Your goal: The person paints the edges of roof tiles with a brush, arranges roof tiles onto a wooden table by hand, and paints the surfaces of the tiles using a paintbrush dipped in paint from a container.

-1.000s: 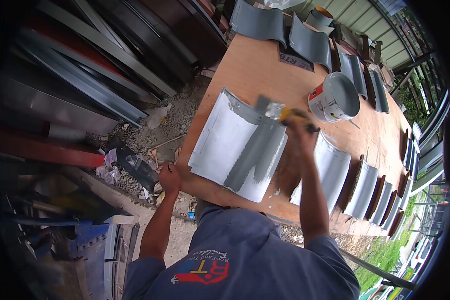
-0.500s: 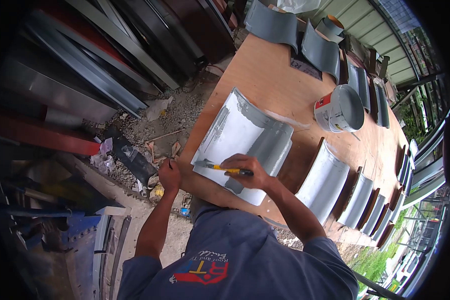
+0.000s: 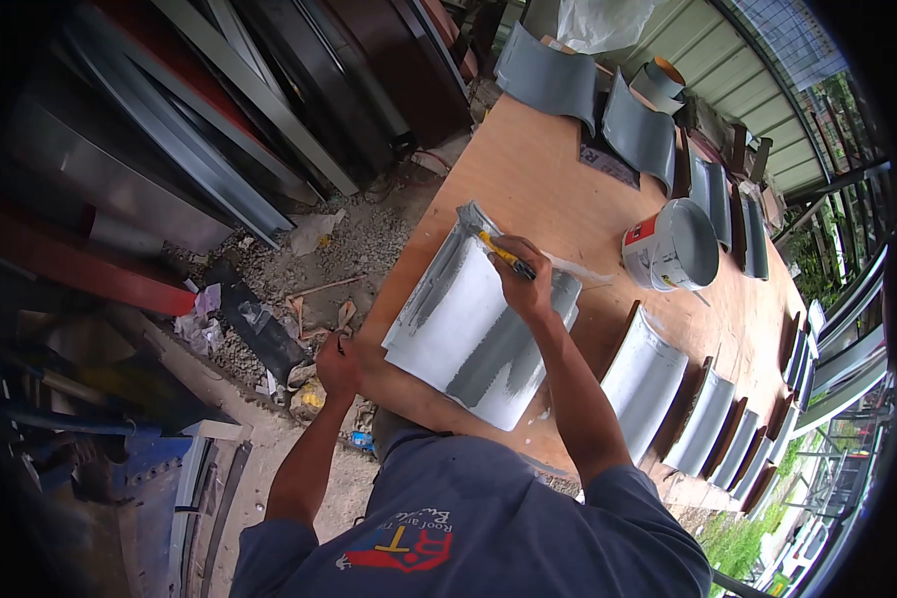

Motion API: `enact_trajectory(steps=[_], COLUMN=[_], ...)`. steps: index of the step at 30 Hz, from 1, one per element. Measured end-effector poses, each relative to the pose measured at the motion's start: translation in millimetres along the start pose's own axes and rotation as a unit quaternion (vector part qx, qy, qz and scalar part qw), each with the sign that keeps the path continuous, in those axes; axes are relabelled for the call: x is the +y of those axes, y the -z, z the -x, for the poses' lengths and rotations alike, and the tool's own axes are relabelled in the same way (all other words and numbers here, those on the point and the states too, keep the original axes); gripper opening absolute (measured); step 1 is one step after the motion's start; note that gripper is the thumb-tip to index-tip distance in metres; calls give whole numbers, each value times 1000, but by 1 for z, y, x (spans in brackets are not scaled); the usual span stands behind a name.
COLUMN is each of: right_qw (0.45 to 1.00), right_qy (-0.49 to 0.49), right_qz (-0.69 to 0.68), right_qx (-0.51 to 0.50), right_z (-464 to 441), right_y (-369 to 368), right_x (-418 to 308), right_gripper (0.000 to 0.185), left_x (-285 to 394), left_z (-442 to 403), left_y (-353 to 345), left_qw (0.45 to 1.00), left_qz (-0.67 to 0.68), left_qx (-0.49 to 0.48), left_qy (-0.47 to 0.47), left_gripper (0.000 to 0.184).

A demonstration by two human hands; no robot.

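Left of the partly grey-coated white tile (image 3: 460,309), at the near edge of the desk (image 3: 508,149), the left hand (image 3: 340,367) has its fingers curled closed; whether they grip anything, I cannot tell. Over the tile's far part, the right hand (image 3: 524,277) has its fingers wrapped round the yellow-and-black brush (image 3: 503,251), its bristles at the tile's far left corner. Right of the tile lie pale curved pieces (image 3: 650,371). Beyond it, to the right, stands the paint bucket (image 3: 658,249); farther still are grey curved pieces (image 3: 640,133).
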State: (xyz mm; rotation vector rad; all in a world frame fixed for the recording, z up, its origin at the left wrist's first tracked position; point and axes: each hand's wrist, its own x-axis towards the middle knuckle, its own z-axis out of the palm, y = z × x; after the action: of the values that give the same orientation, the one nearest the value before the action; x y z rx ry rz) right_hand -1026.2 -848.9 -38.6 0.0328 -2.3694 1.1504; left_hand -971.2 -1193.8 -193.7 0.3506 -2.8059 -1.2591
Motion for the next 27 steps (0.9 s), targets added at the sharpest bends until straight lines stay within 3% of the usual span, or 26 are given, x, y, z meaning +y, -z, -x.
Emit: enact_trajectory(steps=[3, 7, 9, 11, 13, 15, 17, 22, 24, 27], right_qw=[996, 997, 993, 989, 996, 997, 998, 975, 934, 940], right_qy=[-71, -37, -27, -53, -51, -47, 47, 53, 16, -31], right_qz=[-51, -62, -23, -43, -74, -50, -7, -63, -132, -136], right_qx=[31, 17, -113, -131, 2, 15, -49, -208, -331, -310], right_z=[-4, -6, -3, -9, -15, -15, -4, 39, 41, 11], right_y=[9, 7, 14, 19, 18, 13, 6, 1, 6, 17], right_x=[-7, -6, -18, -16, -11, -8, -12, -52, -59, -42], right_gripper=[23, 23, 22, 23, 23, 25, 25, 26, 30, 29], left_x=[-3, -4, -3, -3, 1, 3, 5, -4, -4, 0], left_z=[-2, -1, 0, -2, 1, 2, -2, -1, 0, 0], left_y=[0, 0, 0, -1, 1, 3, 3, -1, -2, 2], left_qw=[1000, 1000, 1000, 1000, 1000, 1000, 1000, 1000, 1000, 1000], left_qz=[-2, -2, -1, 1, -1, -1, 0, 12, 12, 7], left_qx=[-14, -24, -20, -13, -13, -20, -21, -9, -9, -16], left_qy=[4, 3, -1, 2, -3, 2, 4, -15, -13, -10], left_gripper=[28, 29, 28, 28, 26, 26, 25, 25, 26, 27])
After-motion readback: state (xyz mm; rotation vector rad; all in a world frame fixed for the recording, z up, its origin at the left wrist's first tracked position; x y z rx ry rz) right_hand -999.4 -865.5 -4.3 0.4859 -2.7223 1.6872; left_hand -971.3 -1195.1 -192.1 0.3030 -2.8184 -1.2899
